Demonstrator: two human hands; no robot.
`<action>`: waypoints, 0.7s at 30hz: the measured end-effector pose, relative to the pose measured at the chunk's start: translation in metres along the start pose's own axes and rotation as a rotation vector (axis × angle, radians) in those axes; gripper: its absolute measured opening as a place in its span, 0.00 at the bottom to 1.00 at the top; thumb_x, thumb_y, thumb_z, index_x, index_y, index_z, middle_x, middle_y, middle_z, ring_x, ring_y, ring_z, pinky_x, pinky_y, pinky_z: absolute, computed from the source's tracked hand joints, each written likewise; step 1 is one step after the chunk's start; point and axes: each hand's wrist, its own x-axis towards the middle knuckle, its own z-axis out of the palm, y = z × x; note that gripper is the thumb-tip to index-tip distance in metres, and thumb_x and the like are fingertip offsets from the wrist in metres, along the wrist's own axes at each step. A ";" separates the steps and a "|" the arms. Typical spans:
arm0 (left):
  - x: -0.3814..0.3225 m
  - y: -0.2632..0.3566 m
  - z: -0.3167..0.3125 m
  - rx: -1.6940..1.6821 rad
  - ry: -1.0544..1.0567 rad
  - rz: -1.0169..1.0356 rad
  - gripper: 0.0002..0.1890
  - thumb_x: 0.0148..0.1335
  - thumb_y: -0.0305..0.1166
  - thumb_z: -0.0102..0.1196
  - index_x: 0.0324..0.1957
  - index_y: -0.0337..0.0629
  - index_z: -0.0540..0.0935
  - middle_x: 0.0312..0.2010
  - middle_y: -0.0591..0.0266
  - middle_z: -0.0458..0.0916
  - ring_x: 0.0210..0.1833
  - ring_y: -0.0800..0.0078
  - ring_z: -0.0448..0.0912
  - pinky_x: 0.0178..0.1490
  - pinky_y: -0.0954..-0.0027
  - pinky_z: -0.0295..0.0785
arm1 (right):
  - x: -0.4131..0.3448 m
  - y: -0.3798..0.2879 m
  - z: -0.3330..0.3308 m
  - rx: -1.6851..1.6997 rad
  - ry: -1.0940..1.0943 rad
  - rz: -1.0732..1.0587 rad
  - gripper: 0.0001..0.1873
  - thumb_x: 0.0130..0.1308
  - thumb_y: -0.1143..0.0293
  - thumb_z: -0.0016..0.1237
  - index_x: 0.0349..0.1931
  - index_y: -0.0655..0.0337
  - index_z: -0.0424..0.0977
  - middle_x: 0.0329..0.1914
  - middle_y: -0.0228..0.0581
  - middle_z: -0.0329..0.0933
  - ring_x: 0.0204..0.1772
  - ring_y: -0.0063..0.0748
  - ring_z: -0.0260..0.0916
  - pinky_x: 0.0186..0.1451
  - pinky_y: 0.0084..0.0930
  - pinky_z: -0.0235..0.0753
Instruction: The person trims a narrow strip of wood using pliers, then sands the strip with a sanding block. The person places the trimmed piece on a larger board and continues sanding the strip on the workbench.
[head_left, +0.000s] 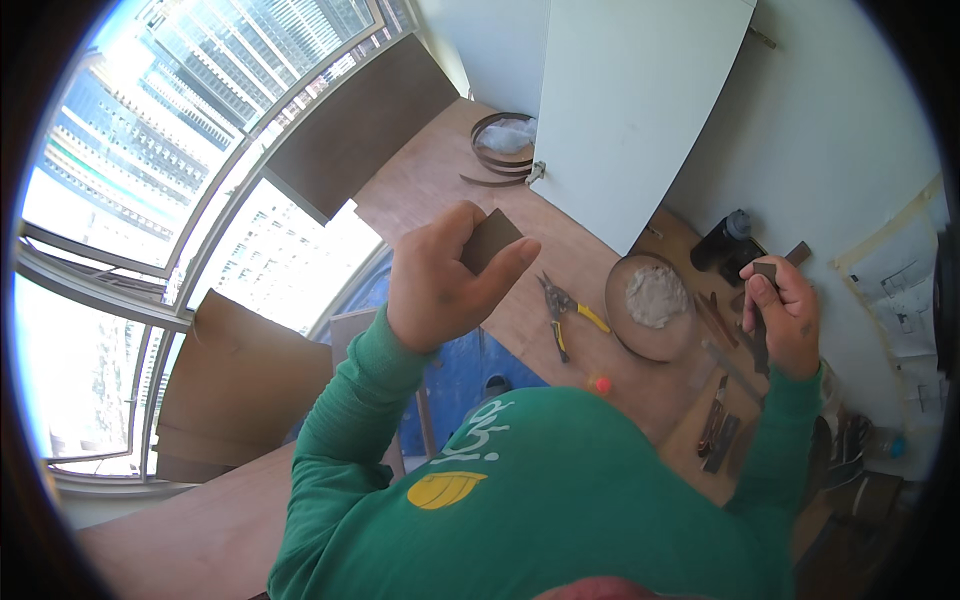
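Note:
My left hand (457, 281) is raised over the wooden worktop and grips a small brown rectangular piece (491, 241) between thumb and fingers. On the right, my right hand (784, 315) is closed on a dark brown strip (761, 330), whose short end shows above the thumb while a longer part hangs below. Between the hands lie snips with yellow-and-black handles (562, 309) and a round brown disc (626, 315) bearing a whitish crumpled mass (658, 296). A red round thing (602, 385) is near my green sweatshirt.
A white panel door (622, 97) stands over the worktop (517, 292), beside coiled brown edging (484, 161). A black bottle (720, 240) is near the wall. Several strips and tools, among them a knife-like tool (712, 420), lie at right. Brown boards (360, 120) lean by the windows.

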 end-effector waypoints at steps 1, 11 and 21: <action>-0.001 -0.003 0.000 -0.009 0.007 0.002 0.23 0.62 0.48 0.69 0.30 0.38 0.75 0.16 0.64 0.72 0.18 0.77 0.70 0.23 0.72 0.64 | -0.003 0.004 0.002 0.010 0.009 0.004 0.11 0.79 0.64 0.47 0.46 0.64 0.74 0.25 0.27 0.68 0.25 0.16 0.64 0.30 0.16 0.65; -0.002 -0.053 -0.017 -0.236 -0.032 -0.041 0.15 0.73 0.37 0.49 0.37 0.32 0.77 0.21 0.52 0.75 0.23 0.60 0.74 0.30 0.63 0.70 | -0.040 0.012 0.032 -0.063 0.164 0.151 0.10 0.78 0.67 0.46 0.46 0.65 0.74 0.25 0.28 0.68 0.24 0.16 0.64 0.29 0.17 0.66; 0.019 -0.136 -0.072 -1.066 -0.249 -0.416 0.32 0.80 0.57 0.32 0.35 0.39 0.77 0.16 0.66 0.67 0.18 0.74 0.70 0.26 0.71 0.68 | -0.096 0.050 0.080 -0.159 0.335 0.476 0.08 0.77 0.68 0.44 0.39 0.61 0.72 0.24 0.28 0.68 0.21 0.18 0.66 0.24 0.20 0.67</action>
